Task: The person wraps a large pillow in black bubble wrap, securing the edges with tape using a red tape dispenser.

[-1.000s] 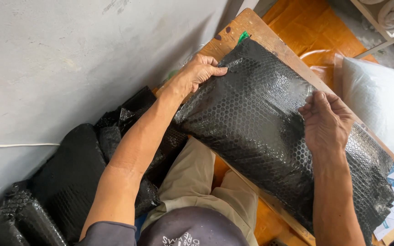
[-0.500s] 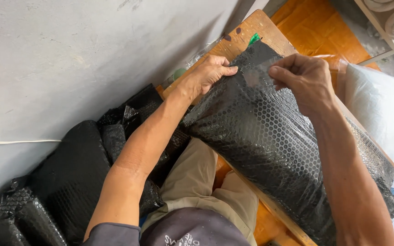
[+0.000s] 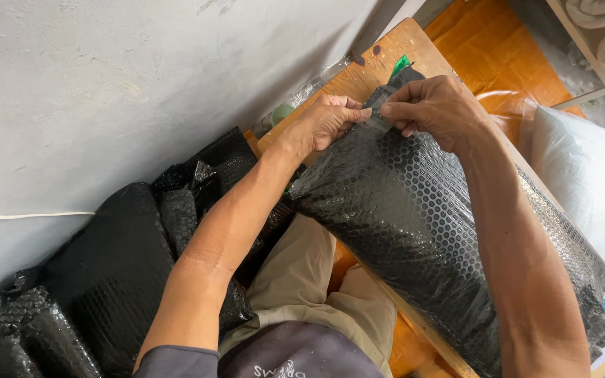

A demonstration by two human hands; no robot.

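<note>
- The left hand point(image 3: 327, 122) rests on the far end of a long parcel wrapped in black bubble wrap point(image 3: 421, 224). Its fingers are curled and narrow, and the fingertips pinch the edge of the wrap.
- The right hand point(image 3: 435, 108) is just beside the left one, at the same end of the parcel. Its thumb and first fingers are pressed together on a small flap of the wrap, so this hand is also narrow and holds the wrap.
- The fingertips of both hands almost touch each other on top of the parcel.
- The parcel lies slanted on a wooden board point(image 3: 379, 70). Its near end reaches over the person's lap, above the beige trousers point(image 3: 302, 294).
- A small green thing point(image 3: 400, 65) shows on the board just behind the parcel; I cannot tell what it is.
- On the person's left side, several other black wrapped bundles point(image 3: 113, 273) are piled on the floor against a grey wall point(image 3: 106, 91).
- A thin white cable point(image 3: 29, 215) runs along this wall.
- On the right side, a white pillow in clear plastic point(image 3: 579, 168) lies near an orange sheet point(image 3: 498, 49).
</note>
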